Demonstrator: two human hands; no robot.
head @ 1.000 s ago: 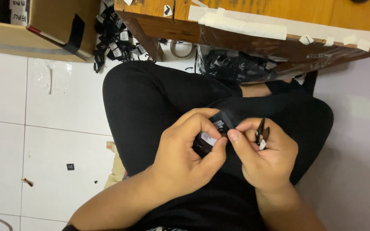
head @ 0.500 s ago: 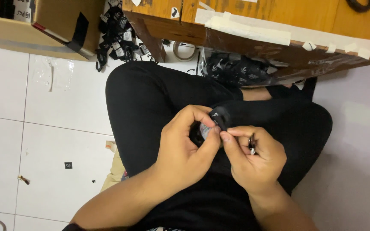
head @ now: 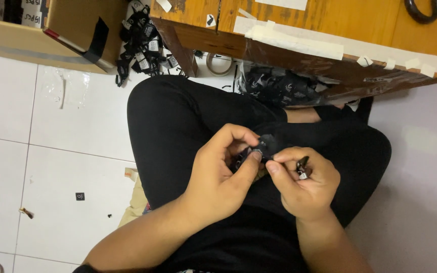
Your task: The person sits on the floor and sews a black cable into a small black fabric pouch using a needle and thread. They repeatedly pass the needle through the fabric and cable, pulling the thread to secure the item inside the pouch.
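Note:
My left hand (head: 221, 174) and my right hand (head: 304, 184) meet over my lap, above black trousers. Between the fingertips of both hands is a small black piece of fabric (head: 265, 145), pinched by my left thumb and forefinger and by my right forefinger. Curled in the right hand's other fingers is a small dark tool with a metal tip (head: 302, 167), which may be a snipper; I cannot tell its exact kind.
A low wooden table (head: 330, 35) with strips of masking tape stands in front of my knees. Under it lie a clear bag of black items (head: 279, 88) and a tape roll (head: 219, 63). A cardboard box (head: 51, 30) and a heap of black labels (head: 142, 40) sit at upper left on white floor tiles.
Both hands have shifted slightly while working the black piece. The right forefinger has come onto the piece, and the small tool has tucked deeper into the right hand.

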